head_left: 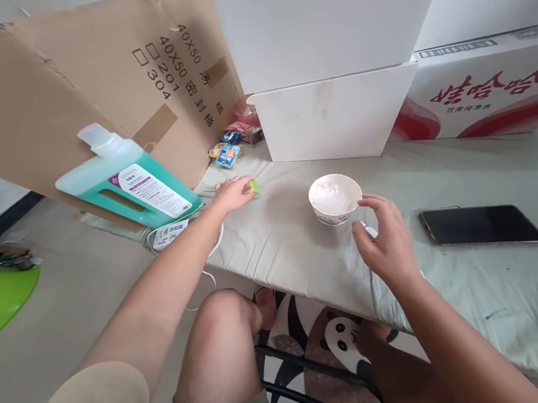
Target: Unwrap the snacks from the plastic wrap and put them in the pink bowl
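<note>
Pale cloth (pixel 271 250) bears a white bowl (pixel 329 217), right hand (pixel 388 241) spread alongside, left hand (pixel 232 194) pinching a green item (pixel 254 186).

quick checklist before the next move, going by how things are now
1. Bowl upright: ok
2. Bowl without anything in it: not ok, something clear, like plastic, is inside
3. Right hand at bowl's rim: ok, though firm contact: cannot tell
4. Green item at left hand's fingertips: ok
5. Green item firmly gripped: cannot tell
6. Phone apart from bowl: ok, right of it
</note>
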`<state>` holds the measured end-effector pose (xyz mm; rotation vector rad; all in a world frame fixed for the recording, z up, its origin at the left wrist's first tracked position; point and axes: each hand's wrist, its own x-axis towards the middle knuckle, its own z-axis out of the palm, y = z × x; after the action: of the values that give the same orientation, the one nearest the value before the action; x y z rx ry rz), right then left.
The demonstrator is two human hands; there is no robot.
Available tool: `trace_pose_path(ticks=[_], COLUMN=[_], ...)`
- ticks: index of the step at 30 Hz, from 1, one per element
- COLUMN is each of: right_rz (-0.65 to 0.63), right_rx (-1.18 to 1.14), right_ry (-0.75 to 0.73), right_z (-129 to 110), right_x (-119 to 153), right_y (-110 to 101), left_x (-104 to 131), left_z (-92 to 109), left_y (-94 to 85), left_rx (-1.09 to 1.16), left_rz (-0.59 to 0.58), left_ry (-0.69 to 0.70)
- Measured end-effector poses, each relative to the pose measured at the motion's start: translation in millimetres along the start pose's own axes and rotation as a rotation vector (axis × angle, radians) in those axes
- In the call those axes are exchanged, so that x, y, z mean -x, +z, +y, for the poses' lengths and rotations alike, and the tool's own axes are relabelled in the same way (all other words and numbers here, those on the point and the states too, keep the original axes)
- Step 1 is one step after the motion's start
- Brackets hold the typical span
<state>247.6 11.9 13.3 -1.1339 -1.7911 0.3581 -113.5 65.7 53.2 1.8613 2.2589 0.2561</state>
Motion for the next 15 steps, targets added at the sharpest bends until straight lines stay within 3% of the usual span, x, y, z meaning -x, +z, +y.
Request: trace_pose_path(ticks=[4,7,11,15], right_rz=[0.049,0.049,0.001,0.057], right_rx=[0.020,0.009,0.025,0.231], right_ry=[0.003,0.035,0.090,0.252], right_z=[-7.4,-24.1,-46.3,-29.4], right_x=[-0.4,-1.9,4.8,27.0], right_y=[-8.0,-10.5,-12.2,-16.5], left_x=[22.1,52.0,93.0,115.6], left_z=[21.1,49.2,77.9,77.8], left_y=[4.7,10.5,25.7,48.0], left_rx=[0.965,1.510,1.770,1.838], left_rz=[0.230,0.100,-0.081,-0.287], left_ry=[-0.087,-0.163,-0.290,-0.341])
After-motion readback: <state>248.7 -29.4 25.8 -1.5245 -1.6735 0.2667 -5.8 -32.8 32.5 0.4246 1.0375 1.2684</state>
